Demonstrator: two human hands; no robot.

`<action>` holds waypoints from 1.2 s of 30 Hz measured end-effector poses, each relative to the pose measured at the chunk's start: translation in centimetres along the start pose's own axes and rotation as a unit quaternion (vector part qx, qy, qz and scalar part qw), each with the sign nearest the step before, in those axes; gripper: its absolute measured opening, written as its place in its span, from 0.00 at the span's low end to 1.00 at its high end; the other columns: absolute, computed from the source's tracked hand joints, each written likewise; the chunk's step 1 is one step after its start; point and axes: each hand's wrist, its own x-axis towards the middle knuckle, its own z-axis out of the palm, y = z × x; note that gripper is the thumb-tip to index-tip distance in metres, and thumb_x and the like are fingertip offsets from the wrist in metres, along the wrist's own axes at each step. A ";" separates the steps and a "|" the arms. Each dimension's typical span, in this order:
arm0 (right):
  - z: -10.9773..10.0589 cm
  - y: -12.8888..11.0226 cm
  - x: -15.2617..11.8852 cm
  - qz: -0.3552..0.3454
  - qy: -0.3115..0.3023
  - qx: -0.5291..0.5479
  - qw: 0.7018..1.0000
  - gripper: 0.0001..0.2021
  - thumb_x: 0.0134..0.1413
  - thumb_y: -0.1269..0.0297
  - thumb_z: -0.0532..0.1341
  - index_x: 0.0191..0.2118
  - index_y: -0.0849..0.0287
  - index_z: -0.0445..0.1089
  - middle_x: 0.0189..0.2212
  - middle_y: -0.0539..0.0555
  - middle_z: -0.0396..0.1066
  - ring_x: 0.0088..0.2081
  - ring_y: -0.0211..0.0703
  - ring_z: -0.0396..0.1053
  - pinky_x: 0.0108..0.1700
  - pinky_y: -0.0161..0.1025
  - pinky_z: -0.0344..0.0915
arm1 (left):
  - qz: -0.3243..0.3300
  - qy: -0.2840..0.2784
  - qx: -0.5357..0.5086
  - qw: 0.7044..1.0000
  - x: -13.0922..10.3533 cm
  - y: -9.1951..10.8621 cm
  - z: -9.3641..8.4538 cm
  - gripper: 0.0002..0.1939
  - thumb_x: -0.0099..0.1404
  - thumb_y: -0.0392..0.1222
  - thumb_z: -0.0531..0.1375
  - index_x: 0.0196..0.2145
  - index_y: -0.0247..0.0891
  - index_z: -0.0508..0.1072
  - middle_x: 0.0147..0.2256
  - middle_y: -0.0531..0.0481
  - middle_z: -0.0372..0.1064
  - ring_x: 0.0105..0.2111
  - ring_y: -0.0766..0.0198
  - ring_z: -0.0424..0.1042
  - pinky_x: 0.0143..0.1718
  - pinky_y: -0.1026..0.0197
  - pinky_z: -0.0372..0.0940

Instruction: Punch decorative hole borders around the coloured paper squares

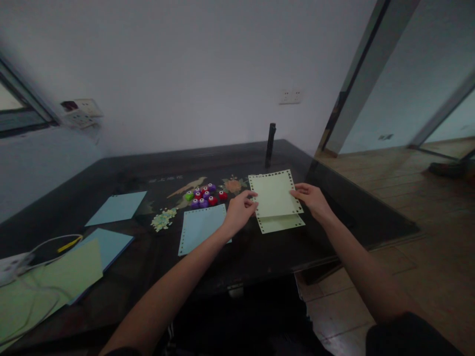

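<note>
Over dark table (256, 262), green sheet (273, 196) between left hand (239, 209) and right hand (313, 199)

The sheet (274, 195) at centre right looks like smooth, matt paper, as does the pad (202, 227) at lower centre. Small scraps (163, 219) left of centre look papery too. Mid-frame, the knobs (204, 196) have a shiny, plastic look. The dark table (267, 257) is smooth and glossy. Across the top, the wall (204, 74) looks matt; the socket (290, 97) at upper right seems plastic. The sleeve (404, 336), lower right, is matt cloth.
</note>
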 end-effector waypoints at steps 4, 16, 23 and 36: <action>-1.6 2.1 -0.8 -0.001 0.024 -0.078 0.997 0.23 0.34 0.53 0.68 0.36 0.64 0.71 0.18 0.48 0.67 0.20 0.36 0.61 0.23 0.34 0.55 | -0.014 -0.059 0.079 0.995 -0.1 -0.4 2.1 0.06 0.57 0.32 0.56 0.32 0.35 0.73 0.22 0.53 0.71 0.22 0.68 0.71 0.29 0.66 0.65; -1.7 3.2 -0.9 -0.025 0.004 -0.208 0.978 0.19 0.38 0.56 0.63 0.37 0.64 0.72 0.19 0.51 0.69 0.21 0.38 0.62 0.23 0.35 0.58 | 0.008 -0.087 0.212 0.973 -0.9 -2.5 3.2 0.10 0.57 0.34 0.56 0.37 0.37 0.73 0.26 0.52 0.74 0.28 0.65 0.72 0.34 0.65 0.64; -1.4 3.6 -0.9 -0.015 -0.021 -0.228 0.973 0.17 0.38 0.57 0.64 0.35 0.63 0.72 0.20 0.53 0.71 0.22 0.40 0.65 0.25 0.35 0.60 | 0.026 -0.081 0.257 0.963 -1.2 -2.9 3.0 0.11 0.57 0.35 0.56 0.38 0.39 0.73 0.27 0.52 0.74 0.29 0.63 0.72 0.34 0.64 0.63; -1.3 3.9 -1.1 -0.025 -0.010 -0.260 0.965 0.12 0.39 0.56 0.63 0.29 0.61 0.71 0.19 0.52 0.70 0.22 0.40 0.66 0.24 0.36 0.60 | 0.008 -0.098 0.313 0.945 -1.6 -2.1 3.1 0.12 0.60 0.35 0.54 0.41 0.39 0.73 0.32 0.48 0.74 0.34 0.62 0.72 0.36 0.63 0.63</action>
